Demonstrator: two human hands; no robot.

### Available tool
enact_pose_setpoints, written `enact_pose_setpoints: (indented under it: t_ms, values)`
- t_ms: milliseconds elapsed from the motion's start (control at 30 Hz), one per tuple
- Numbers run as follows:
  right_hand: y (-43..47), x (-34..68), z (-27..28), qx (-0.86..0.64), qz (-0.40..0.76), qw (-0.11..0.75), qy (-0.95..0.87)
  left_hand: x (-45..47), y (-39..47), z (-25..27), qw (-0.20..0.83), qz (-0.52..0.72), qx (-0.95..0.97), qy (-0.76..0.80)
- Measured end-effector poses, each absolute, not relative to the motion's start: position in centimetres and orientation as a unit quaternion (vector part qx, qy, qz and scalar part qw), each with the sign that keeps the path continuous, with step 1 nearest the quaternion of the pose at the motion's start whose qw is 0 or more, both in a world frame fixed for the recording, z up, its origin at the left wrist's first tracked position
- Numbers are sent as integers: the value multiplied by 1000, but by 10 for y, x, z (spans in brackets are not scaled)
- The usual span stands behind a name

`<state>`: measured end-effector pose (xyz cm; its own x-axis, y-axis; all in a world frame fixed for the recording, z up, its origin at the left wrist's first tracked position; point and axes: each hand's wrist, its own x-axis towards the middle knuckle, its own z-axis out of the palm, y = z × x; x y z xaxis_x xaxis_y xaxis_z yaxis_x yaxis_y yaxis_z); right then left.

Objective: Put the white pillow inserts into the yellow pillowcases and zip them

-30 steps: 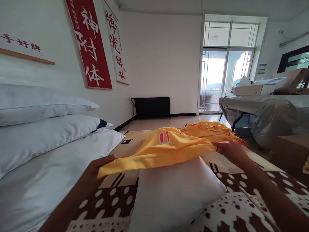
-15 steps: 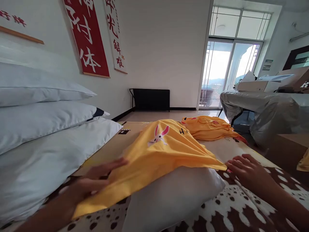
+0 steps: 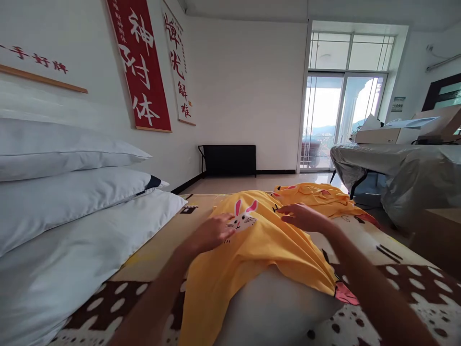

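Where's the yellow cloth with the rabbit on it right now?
In the head view, the yellow rabbit cloth lies in the lower middle, partly over a white pillow, with the stacked pillows to its left.

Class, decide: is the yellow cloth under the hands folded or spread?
Spread, though creased: the cloth shows its rabbit face and drapes over the white pillow.

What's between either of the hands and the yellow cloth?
Nothing visible. The left hand is at the rabbit print and the right hand farther right, both over the yellow cloth. The white pillow is under the cloth, not in between.
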<state>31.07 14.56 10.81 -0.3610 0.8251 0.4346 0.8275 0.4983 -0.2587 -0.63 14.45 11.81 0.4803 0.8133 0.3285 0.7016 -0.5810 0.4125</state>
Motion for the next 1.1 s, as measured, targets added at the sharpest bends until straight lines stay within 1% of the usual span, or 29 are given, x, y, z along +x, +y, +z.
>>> enact_pose_setpoints:
  t_ms: [67,133,200,267,333,433,533,600,733,867,933,1033,1100]
  values:
    - [162,277,95,-511,2,231,-828,13,168,97,60,239,858,452]
    - [168,255,67,-521,-2,221,-825,23,178,66,37,245,850,465]
    - [170,244,38,-532,-12,246,-810,26,180,41,21,286,830,479]
    - [170,243,19,-540,-12,295,-788,24,180,26,11,329,813,481]
    - [171,247,13,-541,-4,341,-769,21,179,23,0,366,799,477]
    - [171,256,18,-534,-15,389,-751,18,178,28,-15,404,784,470]
    - [167,261,28,-494,-45,441,-748,18,174,31,-29,471,767,434]
    - [163,261,30,-458,-46,463,-758,19,171,28,-28,510,754,414]
    - [161,254,21,-452,-1,461,-764,20,168,20,-27,517,727,451]
    - [161,248,11,-457,0,498,-737,22,167,17,-61,503,732,455]
    - [157,245,14,-439,15,491,-753,22,166,17,-62,501,737,449]
    - [149,243,26,-427,55,417,-800,22,163,19,-53,501,726,467]
    - [147,248,35,-452,84,375,-805,21,161,22,-31,493,725,479]
